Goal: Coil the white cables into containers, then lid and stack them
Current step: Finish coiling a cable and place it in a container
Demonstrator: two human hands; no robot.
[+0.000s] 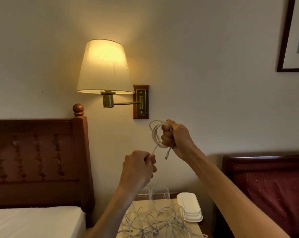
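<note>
My right hand [175, 138] is raised in front of the wall and grips a coil of white cable [155, 133]; a plug end dangles below the fist. My left hand [138, 167], lower and to the left, pinches the cable's free strand, which runs up to the coil. On the nightstand [194, 227] below lies a tangle of several white cables [155, 222]. Clear containers [158, 192] stand at the nightstand's back edge, partly hidden by my left forearm. A stack of white lids [190, 206] lies at its right side.
A lit wall lamp [104, 67] on a brass arm hangs above and left of my hands. A wooden headboard [38, 160] and white mattress [35, 222] are at the left, a dark red headboard [269, 182] at the right. A framed picture [294, 35] hangs upper right.
</note>
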